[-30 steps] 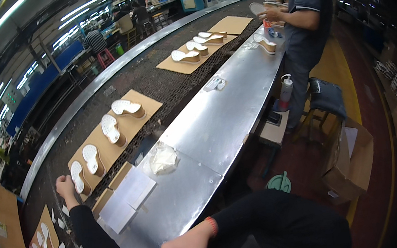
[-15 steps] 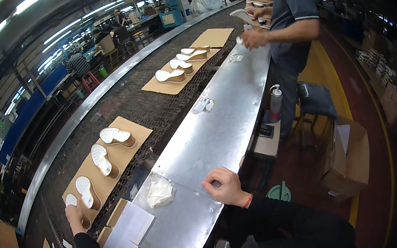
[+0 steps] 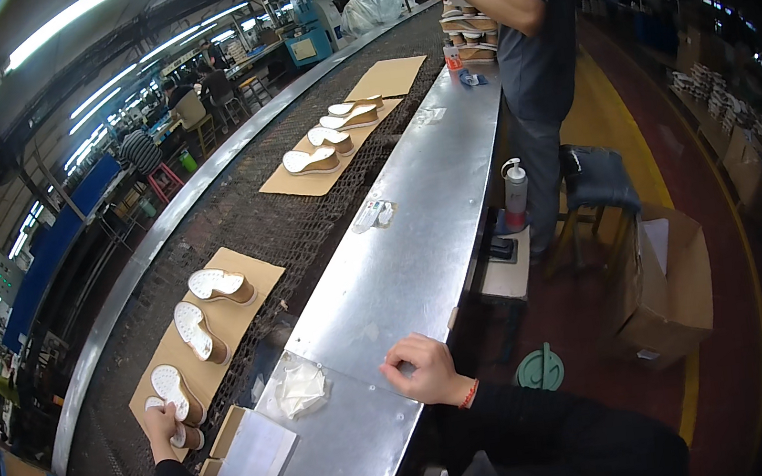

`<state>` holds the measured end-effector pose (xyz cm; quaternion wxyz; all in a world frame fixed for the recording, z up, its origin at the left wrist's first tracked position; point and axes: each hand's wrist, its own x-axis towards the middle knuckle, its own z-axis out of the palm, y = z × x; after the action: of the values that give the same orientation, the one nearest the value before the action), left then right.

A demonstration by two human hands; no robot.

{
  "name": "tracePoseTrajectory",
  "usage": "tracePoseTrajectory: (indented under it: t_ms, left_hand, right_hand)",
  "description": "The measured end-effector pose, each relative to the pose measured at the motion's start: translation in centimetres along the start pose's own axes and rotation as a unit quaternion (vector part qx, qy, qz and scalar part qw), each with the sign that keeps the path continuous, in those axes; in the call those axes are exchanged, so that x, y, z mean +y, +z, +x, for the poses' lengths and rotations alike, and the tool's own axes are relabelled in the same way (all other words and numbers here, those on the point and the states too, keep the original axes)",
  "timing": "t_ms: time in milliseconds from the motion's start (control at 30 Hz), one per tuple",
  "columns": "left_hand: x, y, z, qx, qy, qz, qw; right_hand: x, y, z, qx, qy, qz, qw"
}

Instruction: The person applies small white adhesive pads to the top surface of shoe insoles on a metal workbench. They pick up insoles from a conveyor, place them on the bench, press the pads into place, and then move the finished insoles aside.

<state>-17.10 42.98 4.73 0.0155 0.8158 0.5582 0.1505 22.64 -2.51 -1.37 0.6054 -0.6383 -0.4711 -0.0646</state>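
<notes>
My left hand (image 3: pixel 162 423) grips the nearest wedge shoe sole (image 3: pixel 190 437), which has a white top and a brown side. That sole lies at the near end of a cardboard sheet (image 3: pixel 251 264) on a dark mesh conveyor. Right beside it is another white-topped sole (image 3: pixel 177 394), with two more farther up the sheet. Over the metal tabletop (image 3: pixel 346 324) my right hand (image 3: pixel 420 369) is curled closed; whatever its fingers hold, if anything, is hidden. Crumpled white paper (image 3: pixel 302 389) lies between my hands, near a white sheet (image 3: pixel 261 457) on a small box.
A second cardboard sheet (image 3: pixel 298 185) carries several soles farther along the conveyor. At the table's far end a co-worker (image 3: pixel 535 35) stands by a stack of soles (image 3: pixel 470 34). To the right are a bottle (image 3: pixel 514 191), a stool (image 3: pixel 599 178) and an open carton (image 3: pixel 668 301).
The co-worker's hands have risen from over the table to above the stack of soles. My left hand stays at the nearest sole, and my right hand stays curled. The whole view has shifted slightly.
</notes>
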Motion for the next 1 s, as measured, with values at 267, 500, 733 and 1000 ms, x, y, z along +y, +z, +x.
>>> tracePoseTrajectory:
  t_ms: [267, 500, 733, 1000]
  left_hand:
    - [8.6, -9.8, -8.0, 0.198, 0.052, -0.133, 0.970]
    - [20.2, -16.8, -29.8, 0.187, 0.097, -0.175, 0.962]
    - [25.7, -11.3, -37.2, 0.044, 0.029, -0.215, 0.975]
    - [24.5, -12.0, -41.4, -0.104, 0.136, -0.098, 0.980]
  right_hand:
    - [0.3, -0.2, -0.2, -0.009, 0.001, -0.004, 1.000]
    - [-3.7, -1.9, 0.2, -0.054, -0.032, 0.130, 0.990]
    - [-11.0, -1.4, -5.1, -0.371, -0.146, 0.257, 0.880]
    - [-10.6, 0.5, -6.7, -0.406, -0.134, 0.163, 0.889]
